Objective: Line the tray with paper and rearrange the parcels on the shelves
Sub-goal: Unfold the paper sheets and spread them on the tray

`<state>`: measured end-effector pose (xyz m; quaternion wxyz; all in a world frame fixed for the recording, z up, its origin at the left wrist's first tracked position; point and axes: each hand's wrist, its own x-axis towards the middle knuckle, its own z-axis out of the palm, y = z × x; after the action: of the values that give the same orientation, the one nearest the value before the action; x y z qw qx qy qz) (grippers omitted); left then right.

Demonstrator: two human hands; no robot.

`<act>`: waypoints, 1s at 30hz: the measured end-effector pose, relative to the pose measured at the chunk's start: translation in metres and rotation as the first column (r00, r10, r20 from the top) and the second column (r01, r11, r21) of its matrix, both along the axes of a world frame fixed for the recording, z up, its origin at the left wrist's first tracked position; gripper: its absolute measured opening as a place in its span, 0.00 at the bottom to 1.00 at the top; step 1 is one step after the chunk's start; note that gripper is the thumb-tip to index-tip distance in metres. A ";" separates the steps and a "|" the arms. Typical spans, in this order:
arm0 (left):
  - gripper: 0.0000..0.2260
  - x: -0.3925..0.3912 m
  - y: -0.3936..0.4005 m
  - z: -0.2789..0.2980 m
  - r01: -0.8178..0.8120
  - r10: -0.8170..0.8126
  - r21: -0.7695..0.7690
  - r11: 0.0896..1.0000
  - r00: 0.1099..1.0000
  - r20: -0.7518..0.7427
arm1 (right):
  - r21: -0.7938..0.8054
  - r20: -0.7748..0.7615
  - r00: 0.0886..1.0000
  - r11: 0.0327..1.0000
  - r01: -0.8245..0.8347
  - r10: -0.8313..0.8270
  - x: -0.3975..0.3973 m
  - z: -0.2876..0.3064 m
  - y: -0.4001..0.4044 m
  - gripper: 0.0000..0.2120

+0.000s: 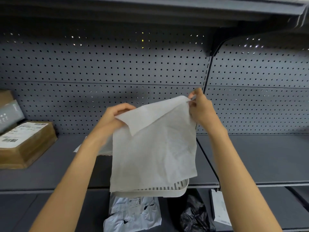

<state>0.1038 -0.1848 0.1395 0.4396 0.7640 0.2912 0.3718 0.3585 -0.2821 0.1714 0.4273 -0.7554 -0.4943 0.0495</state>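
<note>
Head view: paper sheet (153,148) held up by its top corners — left hand (115,118) and right hand (200,109) both pinching it — above the white slotted tray (167,190) at the shelf's (50,173) front edge. Lining not yet laid; cardboard parcel (25,144) at left, mailer bags (133,213) below, still unsorted.

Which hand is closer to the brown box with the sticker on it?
The left hand. It holds the paper just right of the brown box, with bare shelf between. The right hand pinches the paper's far corner, farther right.
</note>
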 end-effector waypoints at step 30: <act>0.22 0.032 0.115 -0.124 -0.254 0.263 0.079 0.964 0.861 -0.435 | -0.452 -0.029 0.984 0.876 -0.169 0.175 0.056 -0.106 0.090 0.10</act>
<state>0.1358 -0.0697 0.0153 0.3008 0.7866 0.4793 0.2470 0.4149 -0.1924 0.0657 0.2305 -0.7873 -0.5373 0.1960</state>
